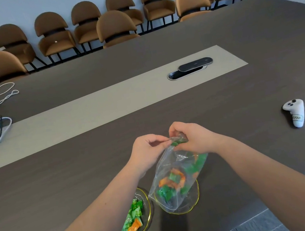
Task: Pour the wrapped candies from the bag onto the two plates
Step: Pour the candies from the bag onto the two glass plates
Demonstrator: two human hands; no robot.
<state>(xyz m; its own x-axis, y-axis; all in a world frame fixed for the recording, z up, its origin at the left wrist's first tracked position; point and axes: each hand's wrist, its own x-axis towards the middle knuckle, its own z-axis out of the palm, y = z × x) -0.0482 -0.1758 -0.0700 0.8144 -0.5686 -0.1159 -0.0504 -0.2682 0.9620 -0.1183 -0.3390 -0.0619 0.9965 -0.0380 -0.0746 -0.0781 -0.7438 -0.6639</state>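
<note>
- Nearest: clear glass plate with yellow rim (149, 216), partly under the left forearm, already holds green and orange wrapped candies (133, 220).
- Second clear yellow-rimmed glass plate (196, 200) sits just beside it to the right; clear plastic bag (173, 179) hangs above it, bottom corner over the plate, most likely so the pour lands there. Can't tell if the bag touches the plate.
- Bag is still loaded with green and orange candies, so I judge the job about half done.
- Left hand (148, 148) pinches the bag's mouth edge between thumb and fingertips.
- Right hand (192, 139) is curled closed on the bunched top; the two look set to pull the opening apart.
- Farther out on the dark wood-grain table (242, 93): white handheld controller (294, 113) at right, well apart.
</note>
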